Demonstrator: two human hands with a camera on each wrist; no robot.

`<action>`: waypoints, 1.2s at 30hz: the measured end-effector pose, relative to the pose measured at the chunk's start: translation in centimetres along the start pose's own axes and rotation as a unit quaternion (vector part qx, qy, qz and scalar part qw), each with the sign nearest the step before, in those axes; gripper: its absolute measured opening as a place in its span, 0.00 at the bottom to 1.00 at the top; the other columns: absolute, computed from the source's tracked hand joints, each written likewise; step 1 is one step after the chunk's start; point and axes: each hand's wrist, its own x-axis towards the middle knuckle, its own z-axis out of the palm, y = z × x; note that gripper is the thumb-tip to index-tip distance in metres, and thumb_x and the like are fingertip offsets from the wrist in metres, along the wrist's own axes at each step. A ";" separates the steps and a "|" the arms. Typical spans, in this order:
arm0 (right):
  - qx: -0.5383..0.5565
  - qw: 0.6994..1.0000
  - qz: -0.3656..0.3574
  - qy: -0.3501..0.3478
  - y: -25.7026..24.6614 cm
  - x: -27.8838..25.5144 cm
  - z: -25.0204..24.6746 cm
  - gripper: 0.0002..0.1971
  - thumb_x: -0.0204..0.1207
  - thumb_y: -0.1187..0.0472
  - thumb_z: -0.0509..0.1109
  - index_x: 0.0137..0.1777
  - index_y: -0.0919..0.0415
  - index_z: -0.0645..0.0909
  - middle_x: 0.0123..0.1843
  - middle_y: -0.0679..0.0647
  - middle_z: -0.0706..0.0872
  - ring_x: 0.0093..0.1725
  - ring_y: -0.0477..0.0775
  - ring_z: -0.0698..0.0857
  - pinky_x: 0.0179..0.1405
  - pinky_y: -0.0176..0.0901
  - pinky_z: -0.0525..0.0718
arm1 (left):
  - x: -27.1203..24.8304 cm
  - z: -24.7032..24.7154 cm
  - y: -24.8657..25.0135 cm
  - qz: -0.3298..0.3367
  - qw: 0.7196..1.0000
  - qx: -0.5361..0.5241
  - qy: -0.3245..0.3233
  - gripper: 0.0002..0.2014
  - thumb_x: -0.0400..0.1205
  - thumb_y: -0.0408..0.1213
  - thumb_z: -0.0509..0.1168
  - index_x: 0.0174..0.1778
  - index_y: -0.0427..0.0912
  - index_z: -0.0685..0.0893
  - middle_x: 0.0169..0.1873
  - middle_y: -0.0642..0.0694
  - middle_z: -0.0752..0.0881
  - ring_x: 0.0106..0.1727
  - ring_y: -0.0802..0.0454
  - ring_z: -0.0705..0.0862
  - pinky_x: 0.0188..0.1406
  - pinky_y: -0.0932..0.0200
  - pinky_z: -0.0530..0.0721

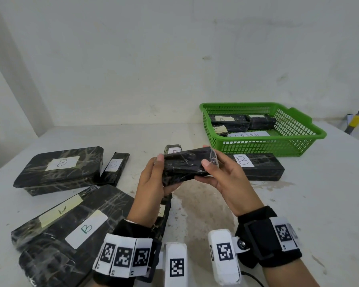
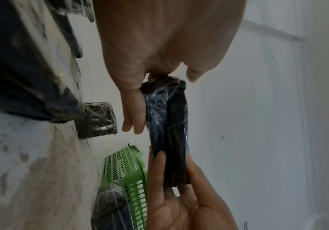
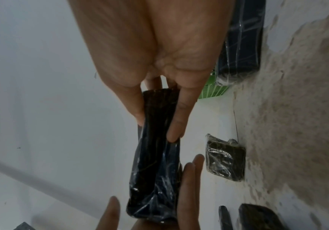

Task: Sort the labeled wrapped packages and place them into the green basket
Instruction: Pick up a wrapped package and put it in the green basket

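While raised clear of the surface (image 1: 298, 204) near its middle, wrapped package (image 1: 187, 164) gripped at one end by left hand (image 1: 151, 183) and at the other by right hand (image 1: 226, 177). Label not visible on the upper face; presumably held up for turning to locate it. Green basket (image 1: 294, 148) stationed toward the far right corner, already holding labeled packages.

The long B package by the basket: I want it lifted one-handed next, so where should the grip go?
Take the long B package across its narrow width near the middle, from above. It lies flat, and the green basket crowds its far side.
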 end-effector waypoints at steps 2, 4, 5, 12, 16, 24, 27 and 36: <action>-0.011 1.000 -0.011 0.011 0.1 -0.1 -0.2 0.20 0.79 0.67 0.68 0.71 0.56 0.78 0.59 0.55 0.90 0.60 0.54 0.89 0.50 0.44 0.89 | -0.1 0.1 0.1 -0.016 1.000 -0.017 -0.006 0.25 0.88 0.53 0.50 0.62 0.39 0.84 0.57 0.41 0.90 0.61 0.48 0.89 0.54 0.49 0.89; -0.018 1.000 -0.018 0.015 0.1 -0.1 -0.3 0.21 0.80 0.70 0.67 0.71 0.56 0.78 0.59 0.54 0.90 0.59 0.53 0.89 0.49 0.44 0.90 | 0.0 0.2 0.1 -0.009 1.000 -0.009 -0.002 0.21 0.90 0.48 0.51 0.59 0.36 0.83 0.58 0.37 0.88 0.62 0.45 0.87 0.53 0.49 0.89; -0.022 0.999 -0.022 0.015 0.1 -0.1 -0.2 0.21 0.80 0.70 0.67 0.72 0.55 0.78 0.59 0.54 0.89 0.58 0.52 0.89 0.49 0.44 0.90 | 0.0 0.2 0.1 -0.004 1.000 0.000 0.002 0.18 0.91 0.44 0.51 0.56 0.35 0.81 0.58 0.36 0.87 0.62 0.43 0.87 0.52 0.49 0.90; -0.076 0.997 -0.032 0.005 0.6 -0.3 0.4 0.33 0.63 0.54 0.79 0.70 0.50 0.76 0.61 0.48 0.89 0.63 0.49 0.87 0.59 0.46 0.86 | -0.1 0.1 0.0 0.007 1.000 0.017 -0.006 0.19 0.88 0.49 0.55 0.58 0.36 0.81 0.58 0.37 0.88 0.62 0.44 0.87 0.55 0.46 0.89; -0.069 0.996 -0.054 0.016 0.5 -0.4 0.2 0.31 0.61 0.59 0.80 0.67 0.55 0.78 0.58 0.52 0.89 0.59 0.52 0.88 0.48 0.41 0.88 | -0.3 0.2 0.0 -0.003 1.000 0.019 -0.017 0.14 0.87 0.43 0.59 0.59 0.36 0.80 0.59 0.37 0.88 0.61 0.44 0.88 0.56 0.45 0.89; -0.058 0.998 -0.029 0.007 0.4 -0.5 0.6 0.31 0.66 0.55 0.78 0.70 0.52 0.75 0.61 0.50 0.86 0.60 0.49 0.88 0.53 0.41 0.88 | -0.5 0.2 0.2 0.022 0.999 0.028 -0.016 0.06 0.87 0.37 0.61 0.55 0.41 0.81 0.56 0.39 0.89 0.59 0.45 0.89 0.53 0.46 0.90; -0.054 0.998 -0.024 0.014 0.4 -0.6 0.6 0.22 0.75 0.68 0.74 0.68 0.58 0.76 0.59 0.53 0.86 0.57 0.50 0.89 0.47 0.40 0.89 | -0.7 0.3 0.2 0.023 0.998 0.045 -0.024 0.12 0.81 0.40 0.67 0.57 0.39 0.81 0.56 0.38 0.89 0.58 0.45 0.90 0.53 0.47 0.90; 0.028 0.999 0.002 -0.025 -0.6 -0.6 0.8 0.18 0.77 0.57 0.73 0.65 0.59 0.77 0.57 0.56 0.88 0.53 0.52 0.90 0.43 0.43 0.89 | -0.8 0.3 0.8 0.006 1.000 -0.012 -0.021 0.08 0.86 0.31 0.61 0.59 0.35 0.81 0.56 0.38 0.89 0.57 0.46 0.90 0.48 0.49 0.91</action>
